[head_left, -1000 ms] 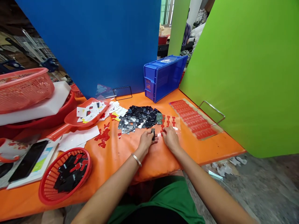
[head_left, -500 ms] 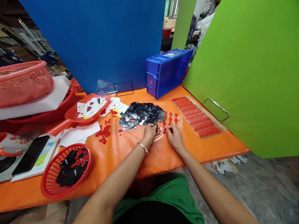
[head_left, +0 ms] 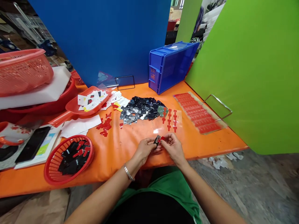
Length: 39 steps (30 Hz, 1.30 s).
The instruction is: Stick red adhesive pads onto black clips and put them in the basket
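Near the table's front edge, my left hand [head_left: 145, 150] pinches a small black-and-grey plate [head_left: 157, 140]. My right hand [head_left: 173, 147] grips a red T-shaped sticker [head_left: 162, 139] at the plate's right side; whether the two are stuck together I cannot tell. Beyond my hands, more red stickers stand in rows on a clear sheet [head_left: 179, 114]. A heap of similar black and grey plates [head_left: 142, 109] lies behind, left of that sheet. Loose red pieces [head_left: 105, 125] are scattered farther left.
A red basket [head_left: 48, 168] with black plates and red pieces stands front left. Behind it, a red scoop [head_left: 70, 107] holds white cards. A blue crate [head_left: 156, 73] rests on its side at the back. A sheet of red stickers [head_left: 198, 113] lies right, beside a green panel [head_left: 261, 77].
Both hands have drawn back toward the table's front edge and come together. My right hand has lifted a red sticker from the clear sheet and brought it against the plate.
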Each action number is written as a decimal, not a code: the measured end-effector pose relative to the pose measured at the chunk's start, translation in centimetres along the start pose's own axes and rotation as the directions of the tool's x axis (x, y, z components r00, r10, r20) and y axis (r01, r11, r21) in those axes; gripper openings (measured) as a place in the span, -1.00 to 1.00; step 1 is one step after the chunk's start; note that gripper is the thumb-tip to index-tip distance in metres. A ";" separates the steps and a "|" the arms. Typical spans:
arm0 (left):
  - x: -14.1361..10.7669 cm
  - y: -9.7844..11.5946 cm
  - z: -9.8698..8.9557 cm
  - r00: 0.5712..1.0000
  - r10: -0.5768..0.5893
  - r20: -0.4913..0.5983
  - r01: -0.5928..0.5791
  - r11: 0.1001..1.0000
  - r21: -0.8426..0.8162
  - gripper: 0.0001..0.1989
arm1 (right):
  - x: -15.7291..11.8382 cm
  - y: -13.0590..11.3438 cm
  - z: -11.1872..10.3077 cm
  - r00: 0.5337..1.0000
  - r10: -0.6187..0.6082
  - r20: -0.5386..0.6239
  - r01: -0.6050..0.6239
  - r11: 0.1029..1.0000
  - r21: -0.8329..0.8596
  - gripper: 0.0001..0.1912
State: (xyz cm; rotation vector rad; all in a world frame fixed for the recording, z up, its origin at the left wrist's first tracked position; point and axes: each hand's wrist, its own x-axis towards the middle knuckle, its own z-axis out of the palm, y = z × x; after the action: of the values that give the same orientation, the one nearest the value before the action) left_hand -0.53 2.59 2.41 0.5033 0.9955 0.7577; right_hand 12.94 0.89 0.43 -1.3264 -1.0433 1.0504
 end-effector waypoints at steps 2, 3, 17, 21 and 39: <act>-0.8 -0.8 -0.5 1.000 -0.022 0.000 0.022 1.000 -0.017 -0.77 | -1.2 0.4 0.5 0.999 0.026 0.020 -0.026 1.000 0.014 -0.78; -1.0 -1.1 -0.7 1.000 -0.019 0.000 0.019 1.000 -0.021 -0.77 | -1.5 0.7 0.6 0.999 0.033 0.032 -0.033 0.999 0.021 -0.78; -0.9 -1.6 -0.7 1.000 0.028 -0.013 -0.028 0.999 0.016 -0.78 | -2.1 2.0 1.0 0.999 -0.004 0.043 0.005 1.000 -0.022 -0.77; -1.0 -1.5 -0.7 0.999 0.040 -0.007 -0.040 0.999 0.011 -0.78 | -2.1 2.0 1.1 0.999 -0.003 0.046 0.004 1.000 -0.028 -0.77; -0.9 -1.6 -0.7 0.999 0.042 -0.004 -0.042 0.999 0.020 -0.79 | -2.1 2.2 1.2 1.000 -0.030 0.009 0.031 0.996 -0.081 -0.75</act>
State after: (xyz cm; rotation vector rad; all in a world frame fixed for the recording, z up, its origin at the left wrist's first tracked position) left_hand -0.95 0.85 1.46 0.5414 1.0000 0.7877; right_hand 11.30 -0.88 -1.78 -1.3682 -1.1188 0.9999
